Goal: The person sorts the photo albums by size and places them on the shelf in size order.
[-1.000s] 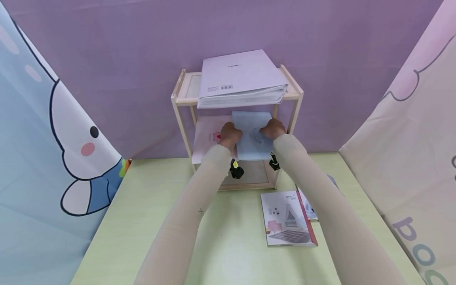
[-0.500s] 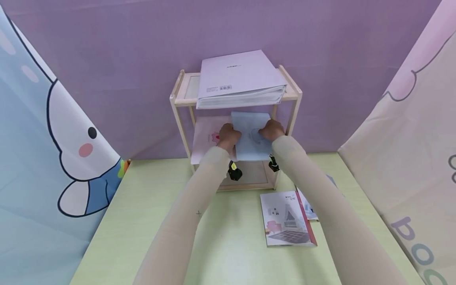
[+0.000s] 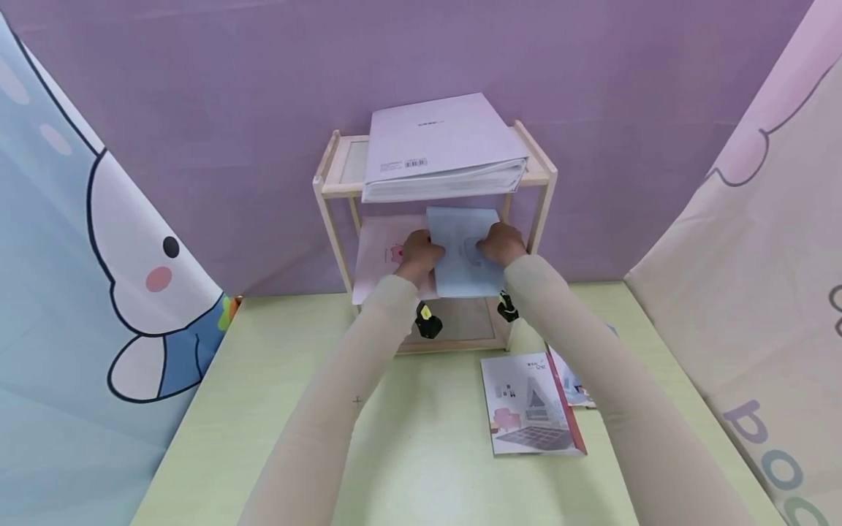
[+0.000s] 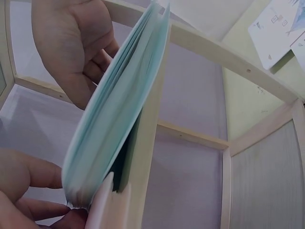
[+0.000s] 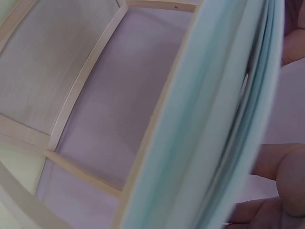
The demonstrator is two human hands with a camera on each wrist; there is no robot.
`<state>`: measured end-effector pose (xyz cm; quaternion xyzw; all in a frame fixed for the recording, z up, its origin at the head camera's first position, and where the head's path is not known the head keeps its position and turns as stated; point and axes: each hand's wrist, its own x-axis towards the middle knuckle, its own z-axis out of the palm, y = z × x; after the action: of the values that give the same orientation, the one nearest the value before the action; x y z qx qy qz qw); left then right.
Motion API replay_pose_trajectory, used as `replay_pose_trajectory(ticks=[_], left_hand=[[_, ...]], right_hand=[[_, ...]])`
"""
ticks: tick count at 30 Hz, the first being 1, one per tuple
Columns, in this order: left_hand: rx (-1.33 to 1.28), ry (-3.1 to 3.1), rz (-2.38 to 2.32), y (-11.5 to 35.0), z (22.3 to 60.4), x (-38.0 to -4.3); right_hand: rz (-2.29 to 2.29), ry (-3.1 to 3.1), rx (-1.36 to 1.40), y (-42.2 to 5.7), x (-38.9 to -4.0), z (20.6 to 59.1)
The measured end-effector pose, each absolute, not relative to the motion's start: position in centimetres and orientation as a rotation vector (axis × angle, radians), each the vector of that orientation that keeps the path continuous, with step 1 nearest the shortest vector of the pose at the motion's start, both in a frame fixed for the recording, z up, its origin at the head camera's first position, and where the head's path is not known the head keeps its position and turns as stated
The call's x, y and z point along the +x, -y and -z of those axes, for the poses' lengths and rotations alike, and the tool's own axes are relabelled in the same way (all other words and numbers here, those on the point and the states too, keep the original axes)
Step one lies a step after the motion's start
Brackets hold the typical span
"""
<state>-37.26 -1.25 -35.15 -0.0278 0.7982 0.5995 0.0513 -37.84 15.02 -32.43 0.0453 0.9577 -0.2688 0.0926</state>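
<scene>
In the head view a pale blue notebook (image 3: pixel 460 274) lies on the middle shelf of a small wooden rack, partly over a pink notebook (image 3: pixel 376 259) to its left. My left hand (image 3: pixel 419 256) grips the blue notebook's left side, and my right hand (image 3: pixel 503 245) holds its right side. Both wrist views look at the blue notebook's page edges (image 4: pixel 112 119) from the front, with its cover towards the hands. Fingers and thumb (image 4: pixel 43 174) of my left hand meet its lower edge in the left wrist view. Some right-hand fingertips are hidden.
On the rack's (image 3: pixel 549 183) top shelf sits a thick lilac binder (image 3: pixel 447 142), close above the hands. A white book with a red spine (image 3: pixel 531 405) lies on the green table (image 3: pixel 276 394), overlapping another book (image 3: pixel 571 376) partly hidden by my right forearm. Curtains surround the table.
My left wrist has dropped slightly and shifted a little left. Both hands stay on the blue notebook, which has barely moved on the shelf.
</scene>
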Motion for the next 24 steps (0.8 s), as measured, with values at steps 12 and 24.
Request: replay_pose_trajectory(ticks=[12, 24], left_hand=[[0.001, -2.485, -1.797, 2.0, 35.2, -36.3], [0.084, -2.412, -1.876, 2.8, 35.1, -34.8]], right_hand=[[0.776, -2.958, -0.213, -13.8, -35.6, 33.2], [0.845, -3.108, -0.606, -14.2, -33.1, 34.4]])
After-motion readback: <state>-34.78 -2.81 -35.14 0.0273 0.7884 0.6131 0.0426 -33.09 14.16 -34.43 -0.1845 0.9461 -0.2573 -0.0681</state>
